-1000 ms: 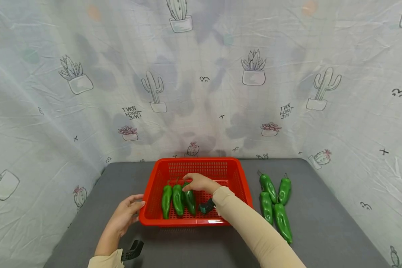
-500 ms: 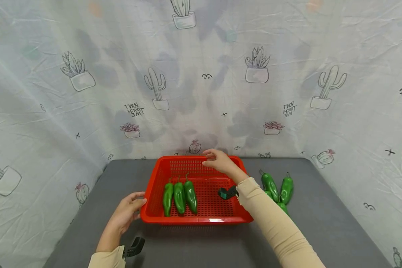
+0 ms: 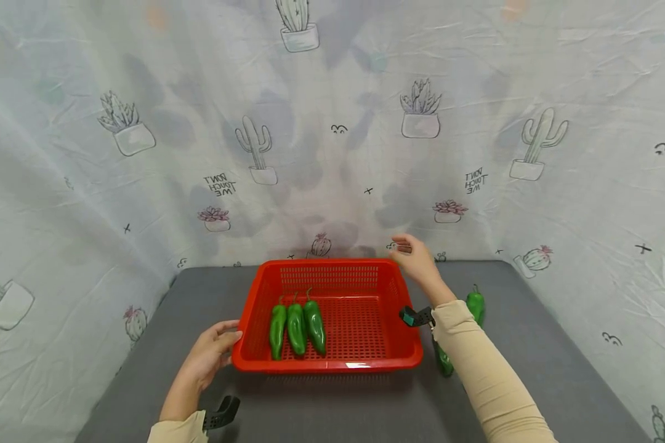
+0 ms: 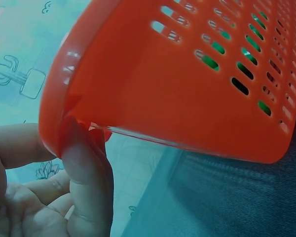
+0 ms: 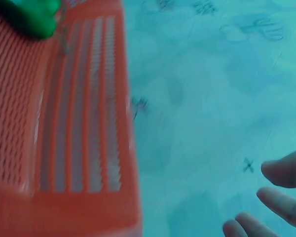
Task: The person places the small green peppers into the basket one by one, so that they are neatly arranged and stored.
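Note:
My left hand (image 3: 210, 352) grips the left rim of a red plastic basket (image 3: 327, 367). Up close in the left wrist view, the thumb (image 4: 89, 182) and fingers pinch that rim at a corner. Inside the basket, three green peppers (image 3: 296, 331) lie side by side on the left half, stems pointing away. My right hand (image 3: 421, 264) is in the air past the basket's far right corner, fingers loosely bent, holding nothing. Beneath the right forearm, more green peppers (image 3: 476, 304) lie on the table, partly hidden by the sleeve.
A grey table (image 3: 299, 412) carries the basket and the loose peppers. Pale cloth (image 3: 343, 184) printed with cacti hangs behind and along both sides. A black strap with a camera (image 3: 415, 316) sits on the right wrist, another (image 3: 221, 412) on the left.
My right hand has let go of the third pepper, left the basket, and swung to the right over its far corner. The left hand has stayed on the rim.

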`<state>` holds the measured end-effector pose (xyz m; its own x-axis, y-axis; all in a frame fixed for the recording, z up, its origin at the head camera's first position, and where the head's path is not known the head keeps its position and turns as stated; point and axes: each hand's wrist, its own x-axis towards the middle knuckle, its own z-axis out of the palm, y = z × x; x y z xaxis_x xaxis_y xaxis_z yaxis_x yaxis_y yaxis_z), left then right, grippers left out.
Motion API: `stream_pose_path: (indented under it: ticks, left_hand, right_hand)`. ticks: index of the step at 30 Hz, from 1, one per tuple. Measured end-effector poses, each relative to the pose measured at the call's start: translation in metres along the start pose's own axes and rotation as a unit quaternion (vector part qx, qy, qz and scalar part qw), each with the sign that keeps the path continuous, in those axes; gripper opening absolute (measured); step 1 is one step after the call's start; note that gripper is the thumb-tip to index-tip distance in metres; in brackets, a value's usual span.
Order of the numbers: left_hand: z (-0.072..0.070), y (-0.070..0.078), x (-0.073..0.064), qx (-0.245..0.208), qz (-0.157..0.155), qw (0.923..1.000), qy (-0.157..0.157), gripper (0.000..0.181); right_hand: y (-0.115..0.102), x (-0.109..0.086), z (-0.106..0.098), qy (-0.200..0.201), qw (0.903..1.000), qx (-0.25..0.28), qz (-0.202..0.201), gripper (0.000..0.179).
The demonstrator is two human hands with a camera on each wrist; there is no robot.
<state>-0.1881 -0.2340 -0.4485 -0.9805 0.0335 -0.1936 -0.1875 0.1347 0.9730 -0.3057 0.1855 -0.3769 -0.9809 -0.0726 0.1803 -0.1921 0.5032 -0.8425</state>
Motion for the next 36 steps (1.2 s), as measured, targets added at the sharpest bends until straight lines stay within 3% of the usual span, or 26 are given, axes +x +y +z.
stream_pose_path:
  ticks: [7,17,26,31,36]
  left_hand:
    - [-0.001,-0.001,0.002,-0.004,0.001,1.0,0.0,0.048]
    - [-0.002,-0.002,0.003,-0.003,0.004,1.0,-0.002,0.048]
    - [-0.001,0.001,0.004,-0.001,0.002,1.0,0.0,0.048]
    - [-0.001,0.0,0.004,0.005,0.003,1.0,-0.001,0.049]
    - [-0.001,-0.001,0.002,0.001,0.002,1.0,0.001,0.05]
  right_hand:
    - [0.034,-0.01,-0.029,0.062,0.9946,-0.078,0.029,0.046]
    - [0.076,-0.025,-0.08,0.072,0.9839,-0.085,0.14,0.056]
    - [0.108,-0.049,-0.106,0.082,0.9754,-0.086,0.185,0.059]
    - [0.125,-0.058,-0.111,0.069,0.9712,-0.109,0.2,0.059]
    - [0.139,-0.063,-0.109,0.014,0.9691,-0.141,0.202,0.062]
